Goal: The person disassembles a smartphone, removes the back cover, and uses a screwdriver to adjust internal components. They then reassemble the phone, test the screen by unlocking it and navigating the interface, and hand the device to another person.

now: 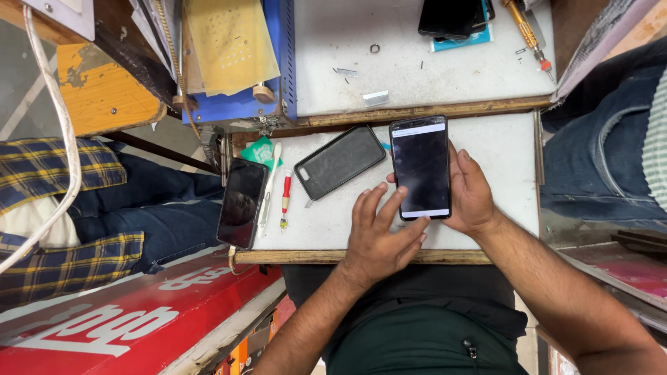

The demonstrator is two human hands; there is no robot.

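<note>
White worktop (486, 149): right hand (469, 194) clamped on phone (420, 168), left hand (379, 239) spread (fingertips near screen); case (339, 161) beside.

White worktop (500, 149) with wooden edging, blue machine (278, 62), red signboard (132, 312)

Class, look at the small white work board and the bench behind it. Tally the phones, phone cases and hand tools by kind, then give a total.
Phones: 3 (held, board edge, bench top)
Phone cases: 1
Hand tools: 3 (red-handled, white, yellow-handled)
Total: 7
</note>
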